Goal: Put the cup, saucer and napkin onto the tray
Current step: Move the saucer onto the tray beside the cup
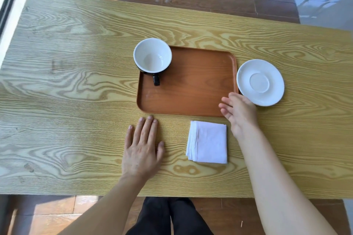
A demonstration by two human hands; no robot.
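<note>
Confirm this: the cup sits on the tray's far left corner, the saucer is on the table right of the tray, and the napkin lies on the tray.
One error: the head view shows the folded white napkin on the table, just in front of the tray. The cup and saucer are as stated.

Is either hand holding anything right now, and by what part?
Nothing is held. The left hand lies flat on the table; the right hand is open beside the saucer, not gripping it.

Light wood-grain table (pixel 76 82) here, with a brown tray (pixel 191 97) sitting mid-table, a white saucer (pixel 260 82) just right of it, a folded white napkin (pixel 208 142) near the front edge, and the left hand (pixel 141 150) resting flat beside that.
</note>
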